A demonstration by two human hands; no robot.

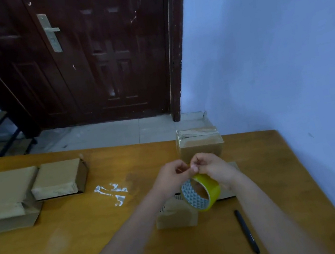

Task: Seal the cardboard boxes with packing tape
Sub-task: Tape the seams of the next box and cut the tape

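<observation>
A yellow packing tape roll (pixel 203 189) hangs in the air above the table, just under my two hands. My right hand (pixel 215 167) holds the roll's top with curled fingers. My left hand (pixel 171 176) pinches at the roll's top edge, fingertips against those of the right hand. Directly below the roll lies a small flat cardboard box (pixel 175 215), partly hidden by my arms and the roll. A taped cardboard box (pixel 200 143) stands upright just behind my hands.
Several flat cardboard boxes (pixel 57 178) lie stacked at the table's left. Crumpled clear tape scraps (pixel 112 192) lie in the middle. A black pen (pixel 247 232) lies at the right front. The wooden table (pixel 72 253) meets a blue wall on the right.
</observation>
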